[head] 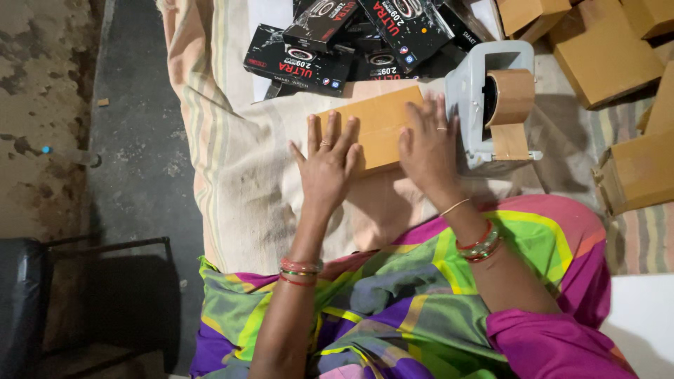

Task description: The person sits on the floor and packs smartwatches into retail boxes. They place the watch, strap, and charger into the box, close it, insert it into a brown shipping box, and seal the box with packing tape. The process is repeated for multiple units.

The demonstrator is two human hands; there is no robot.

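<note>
Striped cloth [232,161] covers the floor where the person sits. Both palms lie flat, fingers spread, on one brown cardboard box [375,126] in the middle: left hand [326,168] on its near-left end, right hand [428,144] on its right end. One grey tape dispenser [491,105] stands just right; several black boxes [302,60] lie beyond.

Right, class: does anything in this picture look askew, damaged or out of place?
Nothing is damaged or spilled. The black boxes lie in a loose, overlapping heap instead of a stack. The brown box under the left hand and right hand sits tilted on the cloth.
</note>
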